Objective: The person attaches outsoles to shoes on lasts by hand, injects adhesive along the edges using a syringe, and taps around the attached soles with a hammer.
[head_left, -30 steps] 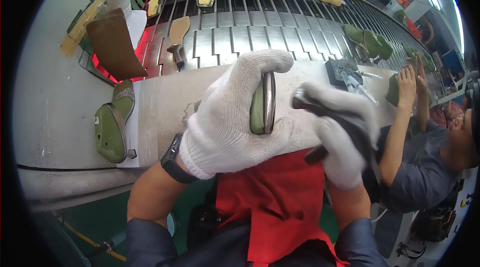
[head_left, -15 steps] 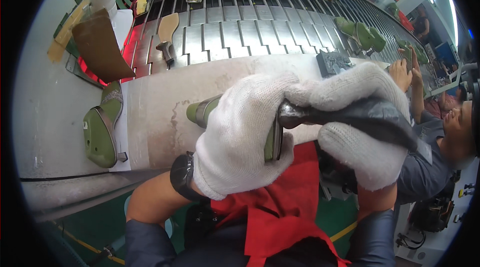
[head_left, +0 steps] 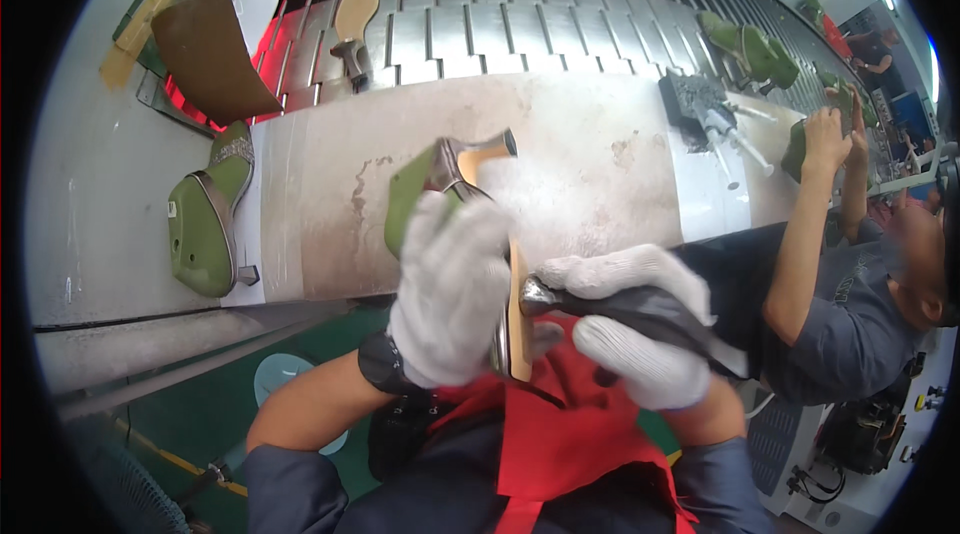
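My left hand (head_left: 445, 299), white-gloved and blurred, is closed around a green heeled shoe (head_left: 405, 199). The shoe's heel end points away from me and its tan sole (head_left: 517, 309) faces right. In my right hand (head_left: 645, 364), also gloved, is a black tool (head_left: 640, 306) with a shiny, rounded metal head. That head is at the sole, touching it or very close to it. Both hands are in front of the red apron (head_left: 545, 454), at the near edge of the workbench (head_left: 590, 174).
Another green heeled shoe (head_left: 205, 234) lies at the left. Beyond the bench, a slatted metal conveyor (head_left: 490, 34) carries a tan sole piece (head_left: 353, 19) and more green shoes (head_left: 750, 49). A dark block (head_left: 695, 99) sits at the right, near a co-worker's raised arms (head_left: 805, 224).
Both hands have come down toward my apron. The shoe has turned, showing its heel and tan sole. My right hand has moved left and down with the tool. The view has shifted.
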